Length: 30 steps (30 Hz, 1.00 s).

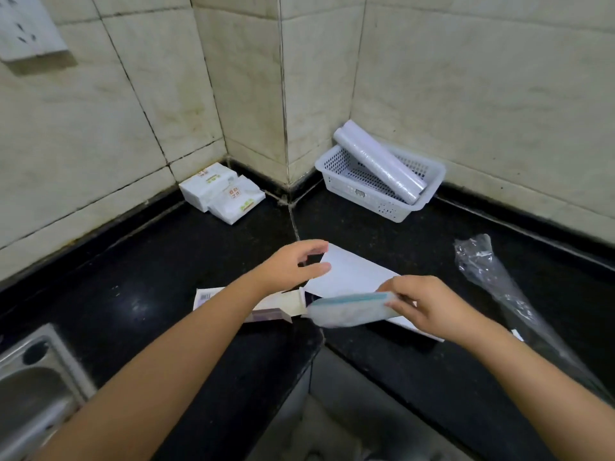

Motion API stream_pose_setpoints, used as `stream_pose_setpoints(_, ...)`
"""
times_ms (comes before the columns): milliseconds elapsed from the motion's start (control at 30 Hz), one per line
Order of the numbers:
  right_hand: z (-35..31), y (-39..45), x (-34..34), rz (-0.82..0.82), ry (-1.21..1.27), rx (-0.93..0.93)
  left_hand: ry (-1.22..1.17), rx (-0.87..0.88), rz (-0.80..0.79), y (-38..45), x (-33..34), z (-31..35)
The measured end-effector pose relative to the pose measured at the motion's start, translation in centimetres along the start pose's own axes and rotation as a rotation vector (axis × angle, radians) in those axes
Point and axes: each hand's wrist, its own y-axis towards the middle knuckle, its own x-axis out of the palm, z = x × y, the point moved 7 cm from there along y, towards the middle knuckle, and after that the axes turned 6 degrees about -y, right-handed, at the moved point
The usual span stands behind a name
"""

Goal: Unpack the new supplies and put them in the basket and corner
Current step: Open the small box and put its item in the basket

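Note:
My right hand (429, 304) pinches a flat stack of translucent zip bags (349, 311) with a teal strip, held just above the black counter. One end of the stack is at the open end of a long white and purple carton (269, 311) that lies under my left forearm. My left hand (293, 266) hovers with fingers and thumb apart, its fingertips at the corner of a white sheet (349, 272) lying on the counter. A white perforated basket (366, 197) by the right wall holds a roll of plastic film (379, 161). Two white tissue packs (221, 191) sit in the left corner.
A crumpled clear plastic wrapper (492, 271) lies along the counter at the right. A steel sink (33, 377) is at the lower left. The counter edge turns inward just below the carton. A wall socket (30, 28) is at the upper left.

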Motion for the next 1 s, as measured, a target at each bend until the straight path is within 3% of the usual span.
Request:
stream_pose_setpoints(33, -0.5, -0.2, -0.6, 0.012, -0.015, -0.042, -0.065, -0.036, -0.157, 0.2, 1.4, 0.6)
stream_pose_setpoints(100, -0.7, -0.5, -1.9, 0.061, -0.009, -0.062, 0.035, -0.07, -0.448, 0.1, 4.3, 1.4)
stream_pose_setpoints(167, 0.2, -0.7, -2.7, 0.138, 0.027, 0.01, 0.227, -0.016, -0.504, 0.2, 6.2, 1.7)
stream_pose_setpoints(367, 4.7, -2.2, -0.9, 0.37, 0.553, 0.559, 0.636, 0.147, -0.024, 1.1, 8.7, 1.6)
stream_pose_setpoints(467, 6.0, -2.6, 2.0, 0.357, 0.858, 0.733, 0.89, 0.405, 0.126, 0.2, 9.4, 2.6)
stream_pose_setpoints(567, 7.1, -2.8, 4.0, 0.335, 1.12, 0.855, 0.946, 0.536, 0.193, 0.2, 9.8, 2.5)
stream_pose_setpoints(733, 7.6, -2.7, 5.3, 0.256, 1.395, 0.895, 0.96, 0.506, 0.158, 1.4, 9.6, 1.5)
stream_pose_setpoints(867, 8.1, -2.9, 4.4, 0.197, 1.235, 0.751, 0.94, 0.259, -0.071, 3.0, 10.0, -0.1)
stream_pose_setpoints(933, 8.4, -3.2, 3.3, 0.133, 0.89, 0.605, 0.835, 0.138, -0.218, 3.8, 10.3, -0.9)
stream_pose_setpoints(1000, 8.2, -3.3, 2.7, 0.038, 0.527, 0.478, 0.741, 0.149, -0.314, 4.1, 10.9, -0.1)
